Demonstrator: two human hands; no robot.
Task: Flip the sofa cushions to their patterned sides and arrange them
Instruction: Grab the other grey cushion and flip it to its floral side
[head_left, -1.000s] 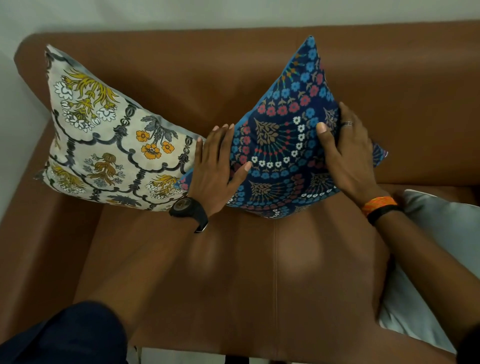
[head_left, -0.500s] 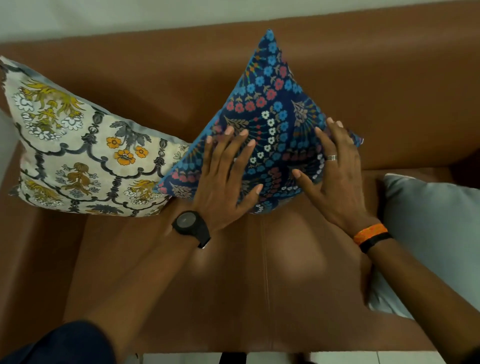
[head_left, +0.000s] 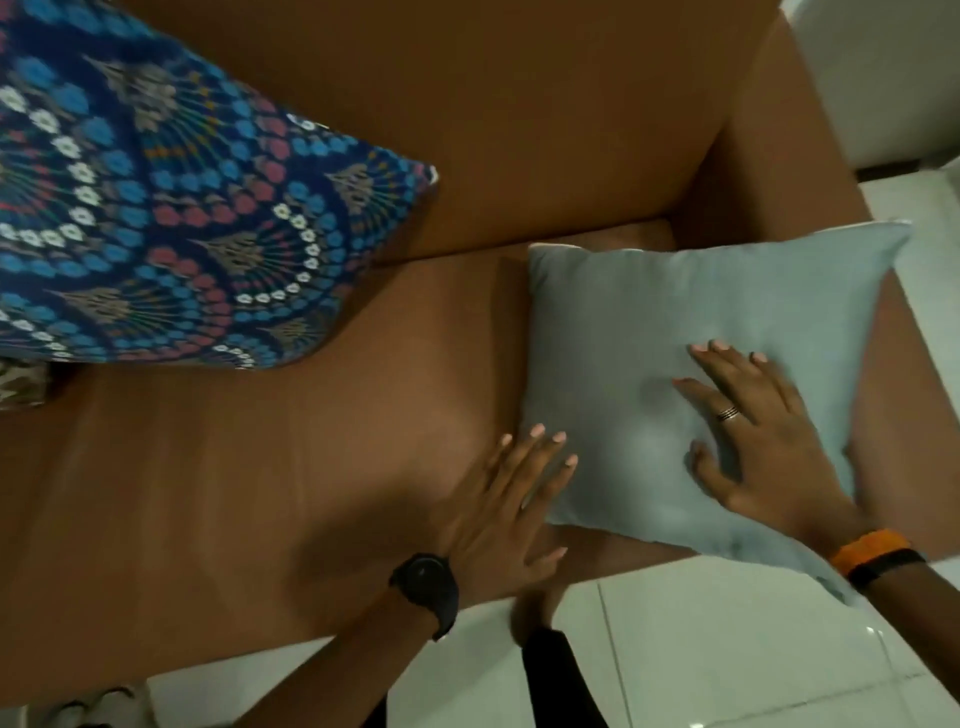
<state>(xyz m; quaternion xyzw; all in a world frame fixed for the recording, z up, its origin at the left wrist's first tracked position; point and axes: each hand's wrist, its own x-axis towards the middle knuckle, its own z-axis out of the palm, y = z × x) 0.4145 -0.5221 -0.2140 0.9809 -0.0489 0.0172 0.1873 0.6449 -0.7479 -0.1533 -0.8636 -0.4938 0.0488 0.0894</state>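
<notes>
A plain pale grey-blue cushion (head_left: 691, 317) lies flat on the right end of the brown sofa seat (head_left: 291, 441), plain side up. My right hand (head_left: 753, 436) rests flat on it with fingers spread. At the cushion's left edge, my left hand (head_left: 504, 499) lies open on the seat, fingertips touching the cushion. A blue patterned cushion (head_left: 156, 223) leans against the sofa back at the upper left, patterned side out. A sliver of the cream floral cushion (head_left: 18, 382) shows at the far left edge.
The sofa's right armrest (head_left: 769, 171) rises just behind the grey cushion. White tiled floor (head_left: 727, 649) runs along the sofa's front edge. The cushion's near right corner overhangs the seat front. A dark trouser leg (head_left: 561, 680) shows below.
Both hands left the blue patterned cushion and moved right onto the plain grey cushion. The view swung right, so the floral cushion is almost out of frame.
</notes>
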